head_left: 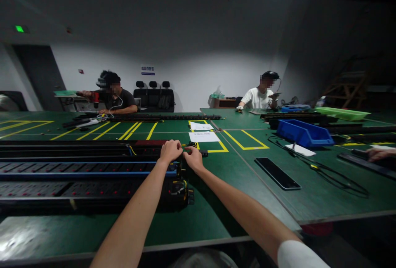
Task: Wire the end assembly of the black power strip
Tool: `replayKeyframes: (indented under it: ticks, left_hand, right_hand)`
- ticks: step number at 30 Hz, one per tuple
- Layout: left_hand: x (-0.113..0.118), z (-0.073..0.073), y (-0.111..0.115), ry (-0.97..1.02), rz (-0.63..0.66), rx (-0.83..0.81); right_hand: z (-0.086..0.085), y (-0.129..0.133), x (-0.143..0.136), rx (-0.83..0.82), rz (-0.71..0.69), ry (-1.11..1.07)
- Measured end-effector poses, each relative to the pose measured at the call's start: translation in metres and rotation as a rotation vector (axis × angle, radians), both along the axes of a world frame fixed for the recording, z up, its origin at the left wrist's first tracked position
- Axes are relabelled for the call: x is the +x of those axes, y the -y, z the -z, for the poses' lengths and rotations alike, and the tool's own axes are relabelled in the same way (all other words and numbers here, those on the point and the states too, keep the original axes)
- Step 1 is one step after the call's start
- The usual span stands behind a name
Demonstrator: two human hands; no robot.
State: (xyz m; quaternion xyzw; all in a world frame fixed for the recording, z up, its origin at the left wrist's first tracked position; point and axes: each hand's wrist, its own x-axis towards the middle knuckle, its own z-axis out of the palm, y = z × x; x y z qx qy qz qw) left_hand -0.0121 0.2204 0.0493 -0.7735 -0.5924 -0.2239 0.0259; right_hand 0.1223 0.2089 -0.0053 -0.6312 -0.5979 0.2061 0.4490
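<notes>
Long black power strips with rows of sockets and small red dots lie side by side on the left of the green table. My left hand [171, 151] is closed at the right end of the far black strip [102, 150]. Just right of it, my right hand [194, 158] has its fingers bent in a pinch at the same end; what lies between the fingertips is hidden. Nearer to me are a blue-edged power strip [93, 169] and another black power strip [99, 189], whose open end shows yellow-green wires. A small black part [192, 144] sits just beyond my right hand.
A phone [277, 173], black cable [337, 179] and blue bin [305, 133] are on the right. Paper sheets [204, 136] lie beyond my hands. Two people sit across the table, the left one with a red power drill [95, 98]. Another person's hand [382, 154] is at far right.
</notes>
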Motion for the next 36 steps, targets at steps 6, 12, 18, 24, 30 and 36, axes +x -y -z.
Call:
replayKeyframes:
  ticks: [6,12,18,24,30,36]
  left_hand:
    - [-0.0023,-0.0012,-0.0012,0.027,0.038,-0.013]
    - [-0.0041,-0.0010,-0.0025,0.077,0.055,-0.035]
    - [-0.0040,0.0002,-0.0043,0.097,0.050,-0.051]
    - [-0.0054,0.0022,-0.0081,0.114,0.067,-0.052]
    - [-0.0052,0.0034,-0.0076,0.096,0.041,-0.038]
    - [-0.0039,0.0040,-0.0060,0.051,0.031,-0.026]
  right_hand:
    - [-0.0021,-0.0001,0.0007,-0.040,0.026,0.029]
    - [-0.0017,-0.0011,0.0012,-0.060,0.017,0.062]
    - [-0.0013,-0.0009,0.0011,-0.050,0.027,0.070]
    - [-0.0004,-0.0013,0.0021,-0.045,0.027,0.067]
    - [0.0009,-0.0018,0.0016,-0.034,0.025,0.068]
    - [0.0004,-0.0010,0.0015,-0.033,0.029,0.050]
